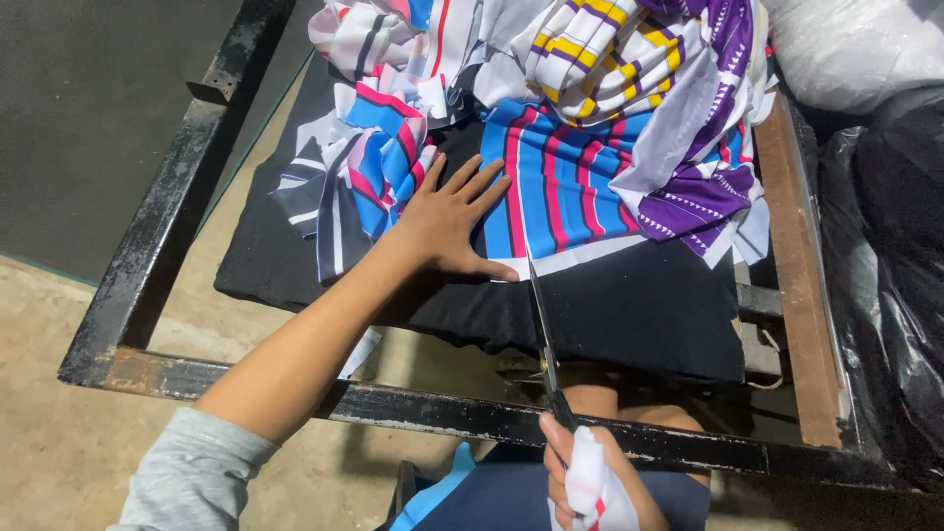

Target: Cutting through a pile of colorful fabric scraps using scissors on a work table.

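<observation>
- Two hands are seen, both the person's own.
- The left hand is laid flat and open, fingers spread, on a black cloth and on the edge of a blue sheet with pink stripes.
- The right hand is closed around the handles of one pair of scissors; a scrap of white cloth is wrapped about the handles and hides part of the grip.
- The blades are pointed away from the right hand, and their tip is reached just beside the left thumb, at the near white edge of the blue sheet; whether the blades are open cannot be told.
- Beyond the left hand, a heap of printed cloth is piled: one purple and white piece to its right, one white piece with yellow stripes farther off, and a bundle of grey, blue and pink scraps to its left.
- The black cloth is carried by one dark metal frame, whose near bar is crossed by the scissors just ahead of the right hand.
- Open black cloth is left to the right of the blades, up to a rusty rail.
- Black plastic sacks are crowded past that rail.
</observation>
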